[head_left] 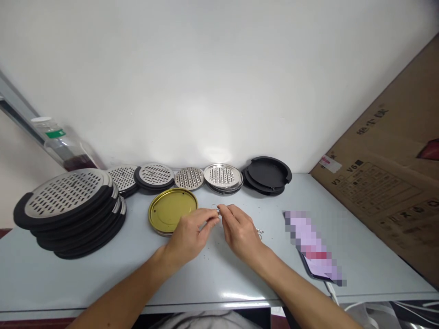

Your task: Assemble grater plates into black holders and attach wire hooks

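My left hand [192,230] and my right hand [242,230] meet over the middle of the table, each closed in a pinch. Between their fingertips shows a thin, curved piece of metal wire [214,206], mostly hidden by the fingers. More small wire pieces [259,232] lie on the table just right of my right hand. Beside my left hand sits a round gold-coloured lid [168,208], partly covered by that hand. Behind the hands lie a round metal grater plate [189,177] and a stack of similar grater plates [222,176].
Black-rimmed graters stand in a tall stack [68,196] at the left, with smaller stacks [156,175] behind. Black round trays [267,173] rest by the wall. A phone [313,246] with a cable, a cardboard box [387,160] and a bottle [66,148] flank the table [192,285].
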`<state>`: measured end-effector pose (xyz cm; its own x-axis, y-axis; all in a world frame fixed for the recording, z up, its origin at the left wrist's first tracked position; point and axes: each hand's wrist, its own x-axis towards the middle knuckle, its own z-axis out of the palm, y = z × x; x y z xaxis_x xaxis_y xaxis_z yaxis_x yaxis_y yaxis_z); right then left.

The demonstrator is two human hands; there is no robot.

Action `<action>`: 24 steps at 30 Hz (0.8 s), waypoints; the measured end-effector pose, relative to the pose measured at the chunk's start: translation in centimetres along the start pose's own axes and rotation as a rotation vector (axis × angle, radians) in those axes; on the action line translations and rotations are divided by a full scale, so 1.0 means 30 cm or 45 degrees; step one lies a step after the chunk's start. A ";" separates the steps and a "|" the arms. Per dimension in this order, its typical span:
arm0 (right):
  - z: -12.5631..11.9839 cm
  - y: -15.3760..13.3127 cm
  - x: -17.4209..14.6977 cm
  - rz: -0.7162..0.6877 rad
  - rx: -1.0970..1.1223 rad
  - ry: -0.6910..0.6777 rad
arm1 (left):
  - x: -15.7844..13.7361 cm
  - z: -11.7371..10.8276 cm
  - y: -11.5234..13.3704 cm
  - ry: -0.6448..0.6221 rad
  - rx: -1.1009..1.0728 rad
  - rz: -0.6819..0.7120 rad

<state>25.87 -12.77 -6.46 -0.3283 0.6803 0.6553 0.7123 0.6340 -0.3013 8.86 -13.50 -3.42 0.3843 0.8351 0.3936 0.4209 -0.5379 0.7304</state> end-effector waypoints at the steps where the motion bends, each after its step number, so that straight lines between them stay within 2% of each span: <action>1: 0.000 0.003 0.004 0.052 0.063 0.002 | -0.004 0.008 0.004 -0.048 -0.001 0.044; 3: -0.015 0.016 0.021 0.214 0.269 -0.031 | -0.010 0.025 0.004 -0.093 -0.021 0.087; 6: -0.073 0.061 0.060 0.559 0.689 -0.084 | -0.011 0.037 -0.018 0.006 -0.079 0.008; 7: -0.099 0.084 0.072 0.676 0.797 -0.043 | -0.010 0.038 -0.029 0.045 -0.089 -0.022; 9: -0.153 0.139 0.089 0.852 0.873 0.178 | -0.008 0.041 -0.046 0.066 -0.073 -0.042; 11: -0.200 0.196 0.093 0.940 0.817 0.471 | -0.006 0.057 -0.049 0.026 -0.014 -0.025; 12: -0.220 0.221 0.090 0.963 0.760 0.563 | -0.004 0.072 -0.044 -0.021 0.022 -0.006; 13: -0.238 0.241 0.087 0.979 0.704 0.581 | -0.002 0.090 -0.037 -0.084 0.060 0.020; 14: -0.254 0.256 0.082 0.992 0.664 0.498 | 0.001 0.111 -0.029 -0.154 0.097 0.046; 15: -0.267 0.267 0.077 0.999 0.649 0.318 | 0.004 0.134 -0.020 -0.227 0.132 0.070; 17: -0.286 0.272 0.068 0.980 0.663 -0.203 | 0.005 0.176 -0.009 -0.348 0.176 0.112; 19: -0.294 0.264 0.060 0.914 0.652 -0.644 | 0.001 0.205 -0.008 -0.380 0.167 0.143; 21: -0.290 0.251 0.054 0.830 0.575 -0.859 | -0.010 0.210 -0.010 -0.342 0.117 0.178; 24: -0.275 0.242 0.045 0.727 0.444 -0.960 | -0.021 0.146 0.000 -0.157 0.078 0.246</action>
<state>35.72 -10.27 -2.05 -0.3874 0.8945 -0.2233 0.7038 0.1305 -0.6983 12.22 -14.53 -6.12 0.5586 0.6977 0.4485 0.3777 -0.6954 0.6113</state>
